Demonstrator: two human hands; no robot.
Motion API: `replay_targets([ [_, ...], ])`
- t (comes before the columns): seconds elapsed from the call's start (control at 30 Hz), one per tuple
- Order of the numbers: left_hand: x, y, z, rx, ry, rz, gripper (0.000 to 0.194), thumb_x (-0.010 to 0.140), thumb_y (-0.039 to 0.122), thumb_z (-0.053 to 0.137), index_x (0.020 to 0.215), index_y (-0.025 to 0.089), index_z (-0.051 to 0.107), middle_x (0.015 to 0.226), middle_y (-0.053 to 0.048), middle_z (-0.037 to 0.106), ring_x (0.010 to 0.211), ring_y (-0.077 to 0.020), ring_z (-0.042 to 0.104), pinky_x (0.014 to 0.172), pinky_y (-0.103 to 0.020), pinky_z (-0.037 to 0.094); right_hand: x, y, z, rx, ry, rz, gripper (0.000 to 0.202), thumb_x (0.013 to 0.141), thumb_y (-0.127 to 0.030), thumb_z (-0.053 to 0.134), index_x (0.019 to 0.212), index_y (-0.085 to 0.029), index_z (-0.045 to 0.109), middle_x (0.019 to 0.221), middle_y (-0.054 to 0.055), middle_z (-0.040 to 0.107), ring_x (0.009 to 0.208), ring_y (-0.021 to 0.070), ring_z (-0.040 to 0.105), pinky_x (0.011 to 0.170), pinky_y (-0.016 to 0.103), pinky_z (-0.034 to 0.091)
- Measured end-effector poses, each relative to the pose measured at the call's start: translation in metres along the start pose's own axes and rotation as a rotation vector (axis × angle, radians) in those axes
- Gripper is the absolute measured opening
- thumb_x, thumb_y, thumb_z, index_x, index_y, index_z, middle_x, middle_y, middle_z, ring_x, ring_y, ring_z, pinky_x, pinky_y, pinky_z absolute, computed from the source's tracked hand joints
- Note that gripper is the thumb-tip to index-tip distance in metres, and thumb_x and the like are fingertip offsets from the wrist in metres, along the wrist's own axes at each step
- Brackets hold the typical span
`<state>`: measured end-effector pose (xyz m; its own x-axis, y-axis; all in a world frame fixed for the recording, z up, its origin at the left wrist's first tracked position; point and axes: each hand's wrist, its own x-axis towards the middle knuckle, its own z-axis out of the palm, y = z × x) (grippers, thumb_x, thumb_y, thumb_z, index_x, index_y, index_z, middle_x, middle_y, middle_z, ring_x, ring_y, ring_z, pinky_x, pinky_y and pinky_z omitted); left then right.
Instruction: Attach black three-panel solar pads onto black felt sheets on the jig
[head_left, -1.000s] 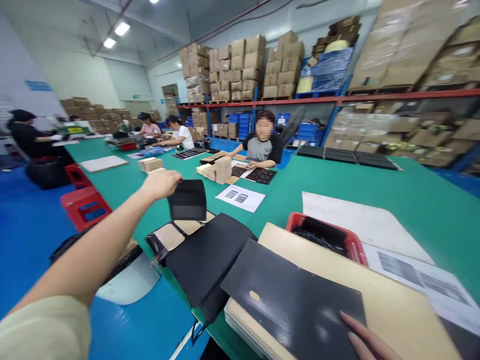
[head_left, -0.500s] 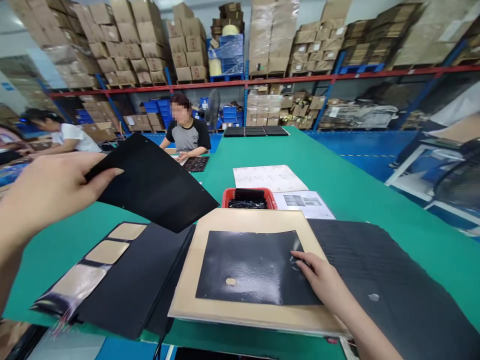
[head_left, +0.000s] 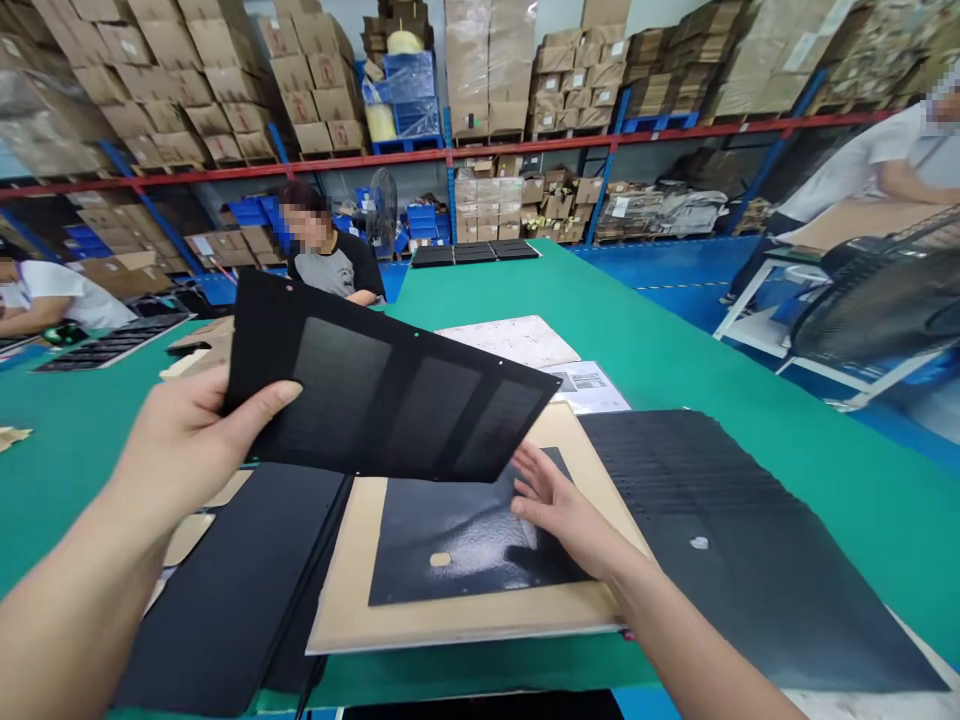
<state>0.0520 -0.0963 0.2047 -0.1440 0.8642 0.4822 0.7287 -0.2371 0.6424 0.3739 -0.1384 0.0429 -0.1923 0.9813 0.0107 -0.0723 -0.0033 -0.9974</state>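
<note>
My left hand (head_left: 202,430) grips the left end of a black panel (head_left: 341,390) between thumb and fingers. The panel is tilted in the air, with three greyish rectangles on its face and small holes along its edges. Fingers apart, my right hand (head_left: 559,505) is by the panel's lower right corner; whether it touches cannot be seen. Below lies a glossy black sheet (head_left: 409,560) with a small oval cutout, flat on a tan board (head_left: 341,590). The raised panel hides the sheet's far edge.
Black panels (head_left: 225,580) lie left of the board and a stack of black sheets (head_left: 720,520) lies right. Behind are a printed page (head_left: 600,385) and a white board (head_left: 517,335). A co-worker (head_left: 337,265) sits across the green table (head_left: 652,350); a fan (head_left: 877,310) stands right.
My left hand has brought the panel right, over the board, and turned it so the rectangles show. My right hand has lifted off the glossy sheet's right edge. The view has swung right.
</note>
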Motion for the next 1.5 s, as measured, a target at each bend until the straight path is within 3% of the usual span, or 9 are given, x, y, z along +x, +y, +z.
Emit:
replay_targets([
  [0.07, -0.008, -0.011, 0.017, -0.119, -0.076, -0.116, 0.051, 0.068, 0.058, 0.065, 0.098, 0.017, 0.067, 0.093, -0.002, 0.072, 0.081, -0.0242, 0.064, 0.067, -0.032, 0.052, 0.002, -0.003, -0.002, 0.06, 0.017, -0.011, 0.054, 0.071, -0.053, 0.073, 0.115, -0.025, 0.06, 0.117, 0.009, 0.061, 0.109, 0.0255, 0.055, 0.091, 0.039, 0.043],
  [0.1, -0.012, -0.017, 0.026, -0.153, -0.115, -0.156, 0.052, 0.068, 0.059, 0.066, 0.098, 0.017, 0.067, 0.095, -0.003, 0.073, 0.084, -0.0254, 0.064, 0.069, -0.033, 0.053, 0.001, -0.004, -0.005, 0.035, 0.046, 0.002, 0.042, 0.072, -0.053, 0.072, 0.099, -0.022, 0.065, 0.099, 0.007, 0.066, 0.092, 0.0232, 0.059, 0.082, 0.037, 0.046],
  [0.17, -0.022, -0.027, 0.044, -0.189, -0.17, -0.197, 0.052, 0.066, 0.06, 0.067, 0.095, 0.018, 0.068, 0.096, -0.003, 0.073, 0.089, -0.0278, 0.065, 0.072, -0.034, 0.054, -0.005, -0.009, -0.013, -0.074, 0.143, 0.02, 0.037, 0.072, -0.056, 0.07, 0.073, -0.019, 0.063, 0.071, 0.002, 0.061, 0.066, 0.0171, 0.054, 0.063, 0.031, 0.043],
  [0.23, -0.033, -0.036, 0.06, -0.231, -0.232, -0.243, 0.05, 0.063, 0.061, 0.07, 0.092, 0.02, 0.069, 0.096, -0.003, 0.073, 0.092, -0.0295, 0.065, 0.073, -0.035, 0.055, -0.013, -0.015, -0.024, -0.175, 0.229, 0.036, 0.041, 0.069, -0.058, 0.07, 0.064, -0.019, 0.058, 0.06, -0.001, 0.054, 0.058, 0.0139, 0.047, 0.055, 0.028, 0.037],
  [0.43, -0.065, -0.047, 0.094, -0.565, -0.588, -0.535, 0.049, 0.056, 0.051, 0.08, 0.09, 0.018, 0.068, 0.091, -0.006, 0.074, 0.089, -0.0283, 0.068, 0.077, -0.038, 0.057, -0.033, -0.029, -0.049, -0.202, 0.245, 0.231, 0.044, 0.064, -0.062, 0.073, 0.074, -0.019, 0.063, 0.071, 0.004, 0.064, 0.067, 0.0196, 0.057, 0.059, 0.03, 0.045],
  [0.53, -0.075, -0.049, 0.102, -0.629, -0.691, -0.604, 0.048, 0.056, 0.046, 0.082, 0.092, 0.018, 0.068, 0.092, -0.006, 0.075, 0.091, -0.0278, 0.068, 0.081, -0.038, 0.057, -0.039, -0.033, -0.051, -0.135, 0.211, 0.33, 0.045, 0.061, -0.061, 0.075, 0.075, -0.02, 0.064, 0.078, 0.006, 0.067, 0.076, 0.023, 0.061, 0.068, 0.034, 0.049],
  [0.7, -0.083, -0.05, 0.106, -0.577, -0.744, -0.632, 0.045, 0.056, 0.047, 0.081, 0.088, 0.018, 0.068, 0.095, -0.006, 0.074, 0.092, -0.0287, 0.068, 0.08, -0.04, 0.057, -0.045, -0.029, -0.047, -0.048, 0.179, 0.41, 0.046, 0.057, -0.061, 0.078, 0.072, -0.02, 0.064, 0.084, 0.007, 0.068, 0.084, 0.024, 0.062, 0.078, 0.035, 0.05],
  [1.1, -0.09, -0.056, 0.11, -0.471, -0.806, -0.594, 0.046, 0.059, 0.051, 0.076, 0.091, 0.019, 0.067, 0.097, -0.007, 0.074, 0.094, -0.0308, 0.068, 0.083, -0.044, 0.057, -0.049, -0.009, -0.053, -0.244, 0.16, 0.367, 0.042, 0.067, -0.062, 0.069, 0.065, -0.022, 0.057, 0.06, 0.002, 0.056, 0.062, 0.0209, 0.056, 0.057, 0.033, 0.046],
  [1.5, -0.089, -0.054, 0.11, -0.407, -0.816, -0.562, 0.05, 0.059, 0.054, 0.075, 0.094, 0.018, 0.066, 0.096, -0.008, 0.074, 0.095, -0.0319, 0.067, 0.08, -0.042, 0.057, -0.048, -0.009, -0.052, -0.451, 0.181, 0.303, 0.046, 0.073, -0.063, 0.062, 0.06, -0.022, 0.044, 0.056, -0.003, 0.04, 0.052, 0.0132, 0.036, 0.05, 0.027, 0.029],
])
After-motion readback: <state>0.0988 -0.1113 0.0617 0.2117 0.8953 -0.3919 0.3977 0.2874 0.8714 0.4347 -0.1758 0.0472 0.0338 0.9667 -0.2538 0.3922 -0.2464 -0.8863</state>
